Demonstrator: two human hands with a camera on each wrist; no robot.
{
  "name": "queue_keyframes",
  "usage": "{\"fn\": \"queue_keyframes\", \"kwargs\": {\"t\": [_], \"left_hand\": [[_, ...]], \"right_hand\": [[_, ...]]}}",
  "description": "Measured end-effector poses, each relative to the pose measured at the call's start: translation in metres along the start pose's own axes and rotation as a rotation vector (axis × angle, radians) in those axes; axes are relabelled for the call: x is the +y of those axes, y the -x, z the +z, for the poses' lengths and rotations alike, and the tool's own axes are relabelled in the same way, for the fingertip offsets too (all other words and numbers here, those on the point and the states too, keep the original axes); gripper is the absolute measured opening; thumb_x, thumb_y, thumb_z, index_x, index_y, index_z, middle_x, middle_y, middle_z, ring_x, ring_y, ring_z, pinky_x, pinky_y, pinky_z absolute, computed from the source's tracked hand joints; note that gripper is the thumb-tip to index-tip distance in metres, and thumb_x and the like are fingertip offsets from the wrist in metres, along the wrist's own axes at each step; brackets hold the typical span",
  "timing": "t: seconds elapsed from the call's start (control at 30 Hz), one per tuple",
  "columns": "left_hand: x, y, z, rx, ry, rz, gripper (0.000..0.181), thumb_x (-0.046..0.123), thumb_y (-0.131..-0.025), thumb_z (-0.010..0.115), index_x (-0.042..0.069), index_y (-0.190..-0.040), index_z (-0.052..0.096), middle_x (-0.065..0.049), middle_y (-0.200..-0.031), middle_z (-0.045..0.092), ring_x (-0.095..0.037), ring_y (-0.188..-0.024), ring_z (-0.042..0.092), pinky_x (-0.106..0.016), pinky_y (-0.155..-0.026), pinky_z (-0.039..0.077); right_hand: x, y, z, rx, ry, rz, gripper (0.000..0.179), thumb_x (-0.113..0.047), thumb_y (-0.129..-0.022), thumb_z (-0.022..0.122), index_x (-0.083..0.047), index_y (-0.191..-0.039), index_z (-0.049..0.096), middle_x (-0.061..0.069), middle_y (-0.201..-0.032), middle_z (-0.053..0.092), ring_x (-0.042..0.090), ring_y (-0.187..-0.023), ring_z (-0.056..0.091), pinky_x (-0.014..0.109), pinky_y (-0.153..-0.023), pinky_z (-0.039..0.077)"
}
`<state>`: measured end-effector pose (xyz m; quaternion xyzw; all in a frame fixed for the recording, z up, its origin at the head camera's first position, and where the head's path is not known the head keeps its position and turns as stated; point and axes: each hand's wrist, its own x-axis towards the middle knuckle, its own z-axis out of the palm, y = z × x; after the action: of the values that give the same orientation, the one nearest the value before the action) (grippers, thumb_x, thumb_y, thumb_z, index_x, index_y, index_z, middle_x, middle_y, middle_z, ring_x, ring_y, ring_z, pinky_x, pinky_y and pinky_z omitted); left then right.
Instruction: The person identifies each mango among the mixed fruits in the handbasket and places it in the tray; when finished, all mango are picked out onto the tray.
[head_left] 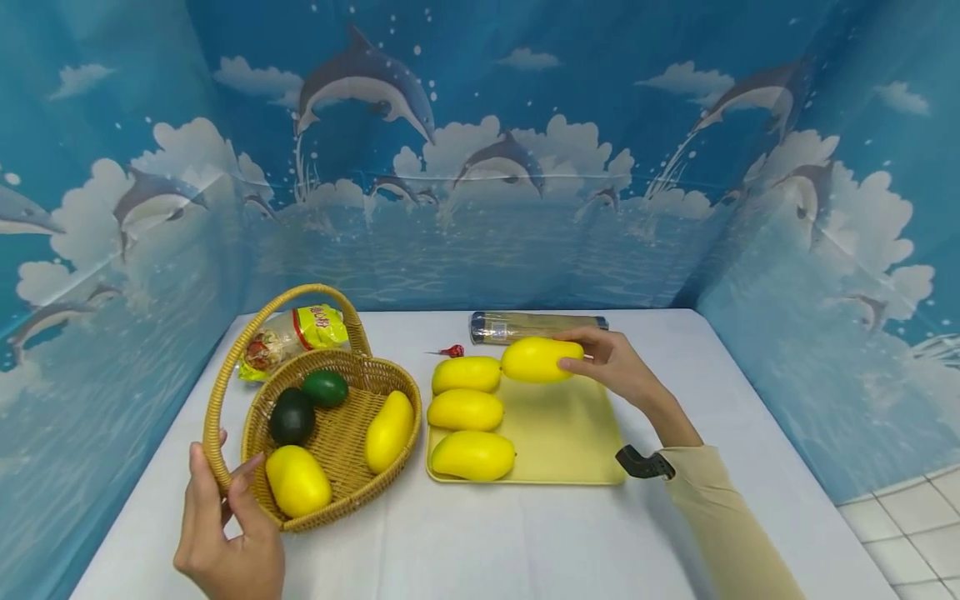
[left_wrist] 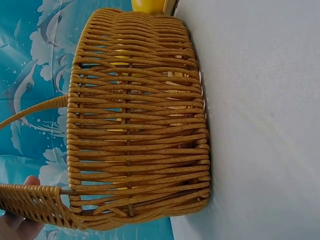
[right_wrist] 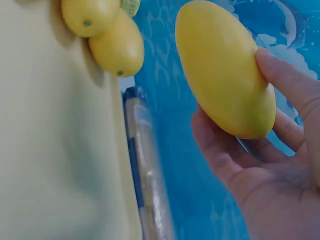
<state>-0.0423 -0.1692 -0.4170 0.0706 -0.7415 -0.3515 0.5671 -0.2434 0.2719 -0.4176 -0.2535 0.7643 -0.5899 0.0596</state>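
My right hand [head_left: 611, 371] grips a yellow mango [head_left: 536, 360] above the far part of a pale yellow tray [head_left: 570, 442]. In the right wrist view, thumb and fingers hold that mango [right_wrist: 225, 75] near one end. Three more mangoes [head_left: 467, 411] lie in a column along the tray's left side. With its thumb and fingers around the handle [head_left: 215, 400], my left hand [head_left: 232, 533] holds a heart-shaped wicker basket [head_left: 345, 454]. Inside the basket are two mangoes [head_left: 389, 432], a dark avocado [head_left: 292, 417] and a smaller green fruit [head_left: 326, 387]. The left wrist view shows the basket's woven side [left_wrist: 135, 125] on the table.
Behind the basket lies a yellow-labelled food bag [head_left: 318, 327]. A long wrapped bundle [head_left: 517, 327] stretches beyond the tray, with a small red-wrapped lollipop [head_left: 453, 351] left of it. Dolphin-printed curtains [head_left: 480, 242] enclose the white table [head_left: 465, 533] at the back and sides.
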Motion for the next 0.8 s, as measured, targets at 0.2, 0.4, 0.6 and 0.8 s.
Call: {"fn": "queue_keyframes", "kwargs": {"t": [0.2,0.4,0.6,0.8], "left_hand": [[-0.001,-0.002,-0.003,0.021,0.0,0.007,0.042,0.0,-0.109,0.06,-0.013,-0.149,0.055,-0.029,-0.13,0.071,0.02,-0.106,0.061,0.0,-0.091,0.046],[-0.001,-0.003,-0.001,0.003,0.007,-0.007,0.044,-0.005,-0.107,0.06,-0.012,-0.15,0.054,-0.028,-0.133,0.071,0.019,-0.107,0.062,-0.001,-0.091,0.047],[0.0,0.001,-0.001,0.003,0.014,-0.003,0.042,-0.001,-0.109,0.06,-0.012,-0.149,0.054,-0.03,-0.131,0.071,0.02,-0.107,0.061,0.0,-0.091,0.046],[0.0,-0.001,-0.001,0.017,0.029,0.002,0.042,-0.001,-0.109,0.06,-0.013,-0.148,0.055,-0.029,-0.131,0.071,0.019,-0.107,0.062,-0.001,-0.091,0.046]], "right_hand": [[0.016,0.004,-0.001,0.051,0.059,0.081,0.043,-0.004,-0.101,0.075,0.006,-0.142,0.065,0.027,-0.141,0.063,0.014,-0.105,0.073,0.029,-0.088,0.065],[0.025,0.007,-0.004,0.076,0.106,0.093,0.044,-0.005,-0.102,0.075,0.006,-0.142,0.064,0.029,-0.143,0.061,0.014,-0.11,0.071,0.027,-0.09,0.064],[0.037,0.011,-0.003,0.073,0.215,0.11,0.046,-0.006,-0.102,0.076,0.009,-0.143,0.062,0.03,-0.146,0.06,0.025,-0.117,0.07,0.02,-0.092,0.061],[0.044,0.012,-0.003,0.07,0.253,0.114,0.045,-0.006,-0.101,0.076,0.01,-0.141,0.063,0.03,-0.146,0.06,0.039,-0.118,0.069,0.019,-0.092,0.06]]}}
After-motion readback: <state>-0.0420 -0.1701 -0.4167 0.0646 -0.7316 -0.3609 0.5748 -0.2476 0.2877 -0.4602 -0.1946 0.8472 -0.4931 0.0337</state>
